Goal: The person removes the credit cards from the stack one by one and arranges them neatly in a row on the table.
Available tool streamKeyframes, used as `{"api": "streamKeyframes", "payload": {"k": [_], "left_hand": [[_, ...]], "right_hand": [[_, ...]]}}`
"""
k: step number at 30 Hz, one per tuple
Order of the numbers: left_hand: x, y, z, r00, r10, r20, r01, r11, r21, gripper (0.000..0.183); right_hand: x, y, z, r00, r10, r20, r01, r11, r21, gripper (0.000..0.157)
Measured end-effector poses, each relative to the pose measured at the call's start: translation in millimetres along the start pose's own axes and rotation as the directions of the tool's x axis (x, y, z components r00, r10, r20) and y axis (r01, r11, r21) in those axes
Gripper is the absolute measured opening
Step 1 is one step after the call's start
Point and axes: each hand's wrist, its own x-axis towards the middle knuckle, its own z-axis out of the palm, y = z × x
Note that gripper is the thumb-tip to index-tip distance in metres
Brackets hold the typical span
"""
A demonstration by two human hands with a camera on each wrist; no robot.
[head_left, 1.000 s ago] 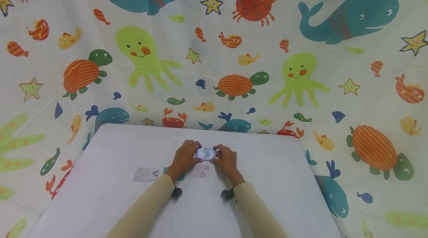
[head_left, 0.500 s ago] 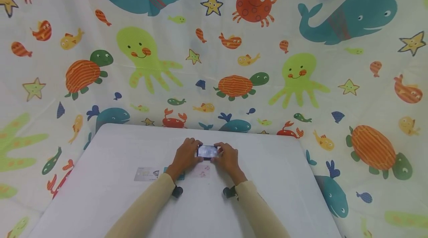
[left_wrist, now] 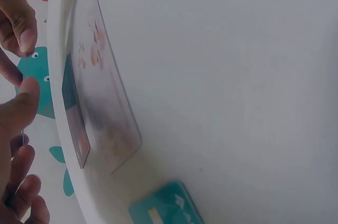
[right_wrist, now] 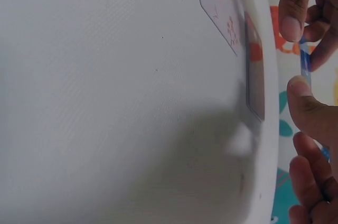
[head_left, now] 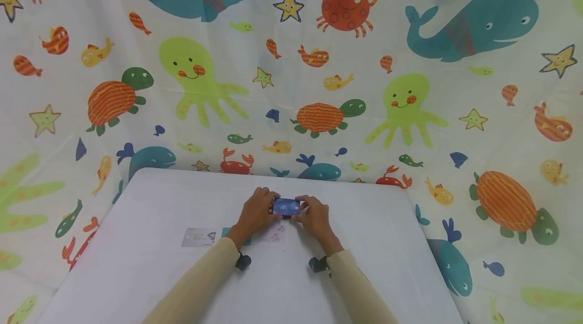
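A blue card (head_left: 286, 207) is held up between both hands near the far part of the table. The left hand (head_left: 256, 211) pinches its left end, and the right hand (head_left: 315, 216) pinches its right end with thumb and fingers. In the right wrist view the card (right_wrist: 305, 61) appears edge-on, a thin blue strip. Just below it on the table lies another card (left_wrist: 75, 113), teal and pinkish, mostly hidden in the head view. Nearer the wrists is a pale card with pink flowers (head_left: 275, 233). A teal card (head_left: 226, 233) is partly covered by the left arm.
A grey card (head_left: 199, 237) lies left of the teal one on the white table (head_left: 150, 243). Behind the table's far edge hangs a curtain (head_left: 273, 86) printed with sea animals. Each wrist wears a small black camera.
Both hands have shifted slightly right with the card. The card's face has gone from whitish glare to clear blue, and a dark strip of the card below now shows beneath it.
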Motion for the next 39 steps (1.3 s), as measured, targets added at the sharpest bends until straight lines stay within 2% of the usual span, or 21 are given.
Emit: {"api": "streamKeyframes", "payload": {"k": [12,16,26,33,39], "left_hand": [[-4.9,5.3,3.5,0.999,0.035,-0.005,-0.036,0.999,-0.006,0.06],[-6.7,9.0,4.0,0.999,0.036,-0.007,-0.036,0.999,-0.034,0.06],[-11.1,15.9,7.9,0.999,0.053,-0.009,-0.053,0.998,-0.027,0.059],[-13.9,20.9,9.0,0.998,0.037,0.042,-0.035,0.998,-0.053,0.058],[-14.7,23.8,10.3,0.997,0.063,0.044,-0.061,0.997,-0.05,0.058]], "right_hand": [[-10.3,2.9,-7.4,1.0,-0.012,-0.006,0.012,1.0,0.007,0.058],[-13.7,5.2,-8.4,1.0,-0.015,-0.013,0.015,1.0,0.009,0.057],[-22.8,12.4,-9.4,0.999,-0.016,-0.03,0.016,1.0,0.002,0.055],[-28.8,17.5,-10.0,1.0,0.018,-0.02,-0.018,1.0,0.013,0.057],[-32.9,21.6,-13.7,1.0,0.012,-0.002,-0.012,1.0,-0.002,0.056]]}}
